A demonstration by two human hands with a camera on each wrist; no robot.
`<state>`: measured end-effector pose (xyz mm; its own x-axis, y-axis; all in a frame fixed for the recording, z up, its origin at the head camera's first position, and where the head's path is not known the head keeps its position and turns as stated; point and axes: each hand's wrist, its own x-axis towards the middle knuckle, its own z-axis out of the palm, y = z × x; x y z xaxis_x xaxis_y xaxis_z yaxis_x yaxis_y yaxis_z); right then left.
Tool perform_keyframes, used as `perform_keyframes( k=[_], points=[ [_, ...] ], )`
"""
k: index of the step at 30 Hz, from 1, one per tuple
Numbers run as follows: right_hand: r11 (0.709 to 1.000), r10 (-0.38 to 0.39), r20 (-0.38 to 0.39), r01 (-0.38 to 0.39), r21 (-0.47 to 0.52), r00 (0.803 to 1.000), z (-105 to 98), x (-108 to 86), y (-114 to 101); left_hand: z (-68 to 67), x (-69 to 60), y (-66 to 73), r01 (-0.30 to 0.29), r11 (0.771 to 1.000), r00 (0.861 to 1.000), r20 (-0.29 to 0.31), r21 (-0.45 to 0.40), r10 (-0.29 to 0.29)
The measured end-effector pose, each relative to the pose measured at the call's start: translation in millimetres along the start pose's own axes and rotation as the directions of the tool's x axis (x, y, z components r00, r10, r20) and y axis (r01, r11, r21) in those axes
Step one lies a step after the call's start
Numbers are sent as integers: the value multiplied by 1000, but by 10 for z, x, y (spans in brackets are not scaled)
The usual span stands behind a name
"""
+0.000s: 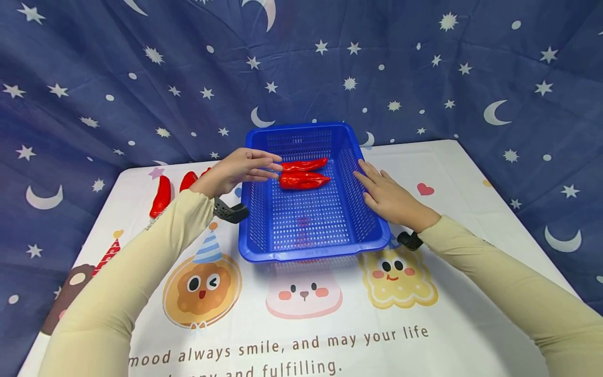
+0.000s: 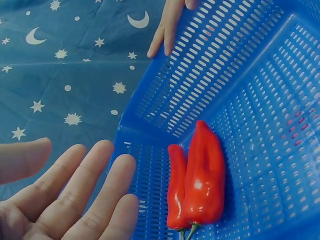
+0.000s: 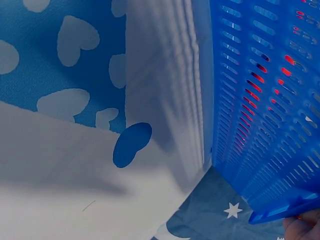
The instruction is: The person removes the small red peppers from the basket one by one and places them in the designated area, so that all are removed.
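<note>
Closest to the head cam: L sleeve [image 1: 127,277] and R sleeve [image 1: 509,283], both cream, reaching fwd from the bottom corners over a white tablecloth [image 1: 471,209] w/ cartoon prints & text. Blue basket [image 1: 282,256] sits b/w the hands.

L hand [image 1: 235,170] is over the basket's left rim: fingers straight, slightly spread, nothing held. Front red pepper [image 1: 303,181] and rear red pepper [image 1: 306,165] lie side by side, touching, in the far half of the basket. In the head view their stem ends are just beside the L fingertips, tapered ends to the right; the L wrist view shows a gap b/w fingers & peppers, i.e. no contact.

R hand [image 1: 393,199] rests on the basket's right rim, fingers extended & a bit apart, not on any pepper; both peppers are across the basket floor to its left. R wrist cam gets only a sliver of it, bottom corner.

Outside the basket, left side: one table pepper [image 1: 162,197] in near-full view by the L sleeve, another pepper [image 1: 188,180] next to it, partly behind the L wrist, plus a red tip [image 1: 205,170] mostly hidden there.

Backdrop: navy curtain [image 1: 311,73] w/ white stars & moons.
</note>
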<state>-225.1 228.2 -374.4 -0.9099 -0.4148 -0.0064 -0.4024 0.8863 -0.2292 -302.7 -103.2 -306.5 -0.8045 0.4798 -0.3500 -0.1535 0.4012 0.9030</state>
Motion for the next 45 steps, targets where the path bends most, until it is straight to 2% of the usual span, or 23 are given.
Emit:
perform_keyframes(
  k=[4, 13, 19, 27, 37, 45],
  points=[
    [1000, 0, 1, 0, 2, 1000, 8, 1, 1, 37, 63, 19, -4, 1000, 1000, 14, -23, 4],
    [1000, -2, -1, 2, 0, 1000, 19, -2, 8, 85, 226, 2, 5, 1000, 1000, 5, 23, -5],
    [1000, 3, 1, -3, 4, 1000, 19, -5, 7, 93, 364, -24, 49, 999, 999, -23, 24, -48],
    [1000, 2, -4, -2, 5, 1000, 8, -13, -2, 90, 539, -47, 98, 993, 995, -16, 64, -98],
    [1000, -10, -14, 10, 7, 1000, -1, -6, -4, 107, 668, -36, 125, 990, 992, -7, 60, -125],
    [1000, -5, -11, 5, 8, 1000, 6, 2, 2, 95, 752, -90, 134, 990, 991, -7, 49, -134]
  ],
)
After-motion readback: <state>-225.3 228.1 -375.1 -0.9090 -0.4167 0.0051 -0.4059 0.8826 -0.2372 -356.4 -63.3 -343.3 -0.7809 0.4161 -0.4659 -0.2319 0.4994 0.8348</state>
